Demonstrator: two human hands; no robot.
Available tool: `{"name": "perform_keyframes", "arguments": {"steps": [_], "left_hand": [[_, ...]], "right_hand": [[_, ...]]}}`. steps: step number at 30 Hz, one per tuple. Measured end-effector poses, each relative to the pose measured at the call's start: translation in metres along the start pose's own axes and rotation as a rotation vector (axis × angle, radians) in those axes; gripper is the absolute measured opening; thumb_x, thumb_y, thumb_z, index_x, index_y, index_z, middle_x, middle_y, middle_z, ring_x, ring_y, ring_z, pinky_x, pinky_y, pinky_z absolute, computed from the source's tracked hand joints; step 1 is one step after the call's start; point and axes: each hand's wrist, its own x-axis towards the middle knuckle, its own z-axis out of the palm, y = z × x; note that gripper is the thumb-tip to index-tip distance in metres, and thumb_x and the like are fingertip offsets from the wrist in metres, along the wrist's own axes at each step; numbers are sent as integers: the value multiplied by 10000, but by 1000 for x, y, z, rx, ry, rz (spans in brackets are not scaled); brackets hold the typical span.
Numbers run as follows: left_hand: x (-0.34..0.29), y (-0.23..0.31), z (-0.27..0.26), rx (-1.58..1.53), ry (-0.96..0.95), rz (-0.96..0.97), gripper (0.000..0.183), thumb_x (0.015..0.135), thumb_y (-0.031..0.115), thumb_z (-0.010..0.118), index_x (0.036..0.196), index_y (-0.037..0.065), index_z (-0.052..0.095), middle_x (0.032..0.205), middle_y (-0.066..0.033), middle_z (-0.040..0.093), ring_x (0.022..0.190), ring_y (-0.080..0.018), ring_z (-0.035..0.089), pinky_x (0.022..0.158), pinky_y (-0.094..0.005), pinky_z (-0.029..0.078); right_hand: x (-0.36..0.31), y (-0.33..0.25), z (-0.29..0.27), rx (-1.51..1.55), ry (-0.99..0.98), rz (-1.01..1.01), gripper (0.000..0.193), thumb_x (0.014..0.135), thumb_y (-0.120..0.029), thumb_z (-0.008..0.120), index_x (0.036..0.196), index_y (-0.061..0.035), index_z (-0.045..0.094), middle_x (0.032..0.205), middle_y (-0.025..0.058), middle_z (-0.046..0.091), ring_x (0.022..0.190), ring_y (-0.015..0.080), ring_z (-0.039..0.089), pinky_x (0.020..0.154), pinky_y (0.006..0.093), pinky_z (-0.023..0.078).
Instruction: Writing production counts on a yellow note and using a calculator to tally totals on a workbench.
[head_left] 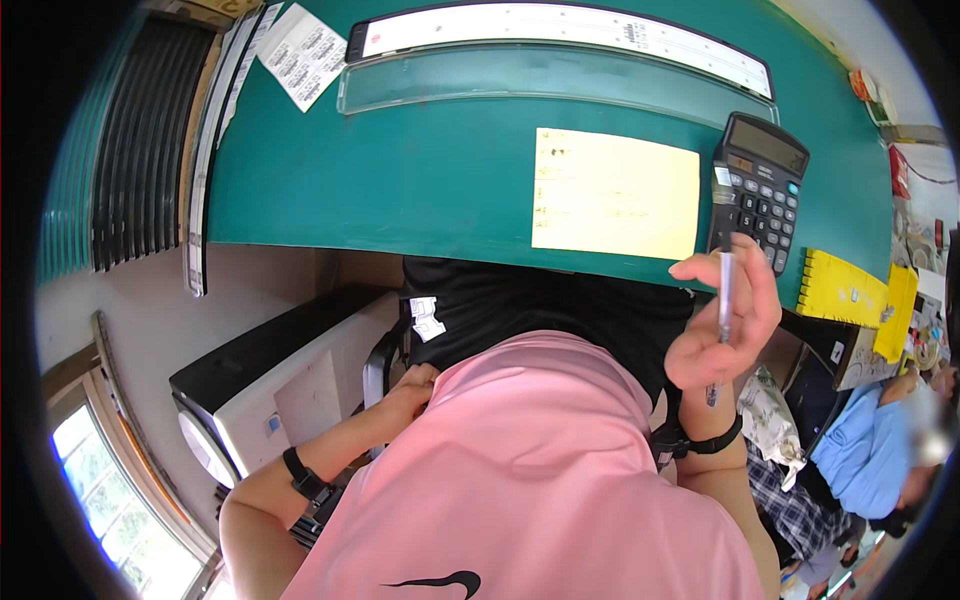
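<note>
Right hand (752,318), right of frame centre, fingers curled, gripping a pen (725,285); pen runs nearly top to bottom in frame, clear barrel crossing the fingers, dark upper part overlapping the left side of a black calculator (768,147); can't tell if they touch. Left hand (408,393), left of centre, low at the hem of the pink shirt (540,450), partly hidden; can't tell if it grips anything. Yellow paper (630,185) with handwriting lies flat on the green table (400,190), upper centre-right, just left of the calculator. Long clear tray (540,85) above the paper, with a long white panel (500,27) in a black frame along its upper side. White label sheet (302,60) upper left on the table. Yellow toothed piece (843,289) at the table's right edge. White box (300,405) with black top, lower left. Black strap on each wrist. Another person in a blue shirt (862,450), lower right, well apart from the table.
</note>
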Motion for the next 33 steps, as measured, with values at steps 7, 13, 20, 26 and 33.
{"name": "perform_keyframes", "arguments": {"steps": [7, 13, 20, 26, 33], "left_hand": [[3, 20, -12, 112, -77, -25, 365, 847, 66, 726, 1212, 52, 728, 1239, -164, 535, 1191, -351, 479, 1035, -380, 423], [8, 9, -2, -430, -3, -293, 370, 852, 21, 732, 1220, 55, 727, 1301, -173, 491, 1272, -344, 470, 998, -366, 451], [18, 44, -29, -115, -87, -99, 359, 850, 81, 751, 1204, 31, 729, 1265, -178, 524, 1231, -357, 478, 1045, -390, 424], [19, 49, -36, 118, -179, -119, 251, 836, 124, 732, 1062, 18, 755, 1168, -152, 558, 1136, -351, 492, 1025, -409, 428], [12, 47, -29, 269, -237, -163, 258, 844, 149, 741, 1079, 45, 769, 1285, -163, 548, 1215, -376, 483, 1054, -413, 441]], "right_hand": [[22, 1, 48, -79, -11, -195, 340, 855, -52, 657, 1189, 4, 685, 1045, 175, 730, 883, 365, 695, 868, 499, 587], [21, 4, 57, -200, -80, -214, 371, 841, -72, 677, 1209, -29, 696, 1057, 154, 748, 935, 328, 746, 893, 492, 593], [22, 4, 58, -259, -103, -173, 366, 839, -76, 684, 1201, -22, 699, 1046, 153, 750, 946, 325, 756, 926, 494, 585], [18, 5, 48, -173, -26, -183, 332, 841, -72, 672, 1167, -17, 705, 976, 142, 743, 866, 317, 731, 894, 472, 584], [18, 3, 52, -246, -31, -197, 311, 860, -82, 672, 1167, -50, 708, 1010, 137, 740, 904, 325, 744, 872, 467, 590]]}}
